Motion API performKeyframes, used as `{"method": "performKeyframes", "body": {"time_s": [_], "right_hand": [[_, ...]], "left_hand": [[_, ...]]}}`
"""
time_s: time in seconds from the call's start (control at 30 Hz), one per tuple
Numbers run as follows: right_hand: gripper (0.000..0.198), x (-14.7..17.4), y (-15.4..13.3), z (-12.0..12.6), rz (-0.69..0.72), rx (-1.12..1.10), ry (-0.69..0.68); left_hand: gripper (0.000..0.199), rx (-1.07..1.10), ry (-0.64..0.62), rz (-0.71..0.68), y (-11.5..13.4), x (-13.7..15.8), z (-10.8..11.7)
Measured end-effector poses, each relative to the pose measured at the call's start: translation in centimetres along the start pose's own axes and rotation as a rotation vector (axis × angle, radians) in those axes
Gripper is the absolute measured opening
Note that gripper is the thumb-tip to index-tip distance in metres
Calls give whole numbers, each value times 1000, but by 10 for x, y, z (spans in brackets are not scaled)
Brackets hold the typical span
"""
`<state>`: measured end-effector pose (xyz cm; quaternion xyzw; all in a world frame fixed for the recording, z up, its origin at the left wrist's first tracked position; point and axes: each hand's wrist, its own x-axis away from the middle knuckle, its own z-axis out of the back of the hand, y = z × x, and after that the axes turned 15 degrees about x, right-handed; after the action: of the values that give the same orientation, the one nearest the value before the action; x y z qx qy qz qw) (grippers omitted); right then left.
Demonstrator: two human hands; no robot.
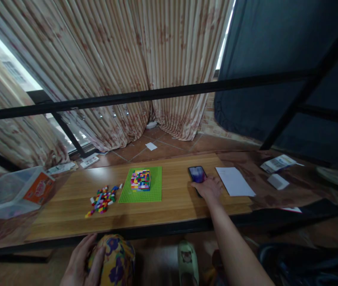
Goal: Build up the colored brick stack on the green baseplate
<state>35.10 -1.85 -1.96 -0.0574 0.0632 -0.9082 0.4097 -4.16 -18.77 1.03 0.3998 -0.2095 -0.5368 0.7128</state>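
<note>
We see the right fingers point(216, 182) reaching past the phone's right side and the thumb point(195, 184) lying across its screen; whether they grip it, we cannot tell. The phone point(197, 174) lies face up on the wooden surface point(176, 174), its lower part covered by the right hand point(210, 190). Our left hand point(79, 262) rests with its fingers loosely bent over the knee point(115, 258) in flowered yellow cloth. Just right of the right hand we find white paper point(235, 182). Left of the phone, well apart, a multicoloured brick block point(141, 180) stands on a green baseplate point(156, 186). Farther left we have scattered loose bricks point(102, 200), then a clear tub point(6, 188) with an orange label point(39, 188).
</note>
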Motion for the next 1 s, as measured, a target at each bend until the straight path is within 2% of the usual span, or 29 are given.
{"method": "performKeyframes", "body": {"time_s": [0.17, 0.27, 0.33, 0.47, 0.57, 0.7, 0.87, 0.93, 1.0], "right_hand": [[92, -2, 4, -2, 15, -25, -34], [91, -12, 17, -1, 72, -187, -69], [77, -20, 30, 2, 170, -385, -122], [39, -32, 56, 11, 334, -537, -235], [35, -36, 65, 13, 377, -580, -259], [35, -43, 61, 4, 273, -537, -188], [46, -56, 51, -8, -9, -517, 30], [52, -60, 51, -10, -84, -546, 101], [51, -62, 52, -10, -128, -596, 158]], "left_hand": [[56, -43, -26, -41, 6, 0, -7], [57, -54, -31, -38, 4, 0, -9], [58, -62, -30, -36, 5, 0, -9], [60, -77, -48, -23, 11, -1, -10], [60, -88, -51, -11, 10, -2, -12], [59, -116, -71, -30, 3, -4, -13], [55, -141, -89, -75, -2, -3, -13], [55, -141, -78, -78, -2, -2, -14], [55, -141, -71, -75, -1, -2, -15]]}}
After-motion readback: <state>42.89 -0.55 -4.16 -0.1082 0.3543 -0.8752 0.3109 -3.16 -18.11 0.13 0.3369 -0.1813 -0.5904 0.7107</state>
